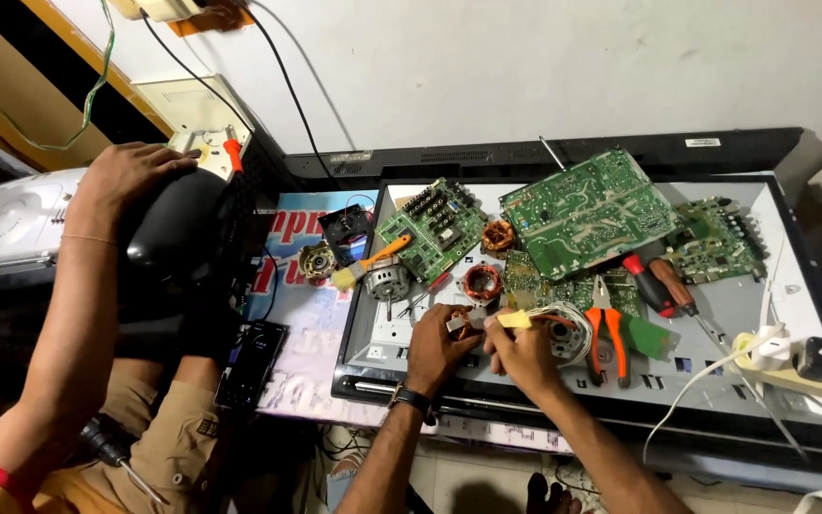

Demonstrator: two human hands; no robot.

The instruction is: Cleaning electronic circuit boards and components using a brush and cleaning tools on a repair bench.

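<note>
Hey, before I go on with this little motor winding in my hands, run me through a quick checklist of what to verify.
1. Left hand grips the small copper-wound part: ok.
2. Right hand holds the yellow strip against it: ok.
3. White wire bundle clear of your fingers: not ok, it touches the right hand.
4. Orange-handled pliers within reach: ok, just right of your hand.
5. Power strip switched off: cannot tell.
6. Other person's hand away from your work: ok.

Roughly four green circuit boards (586, 211), three copper-wound coils (481, 282), one orange-handled pliers (605, 327), two red-handled screwdrivers (660, 284), one brush (365, 266)
</note>
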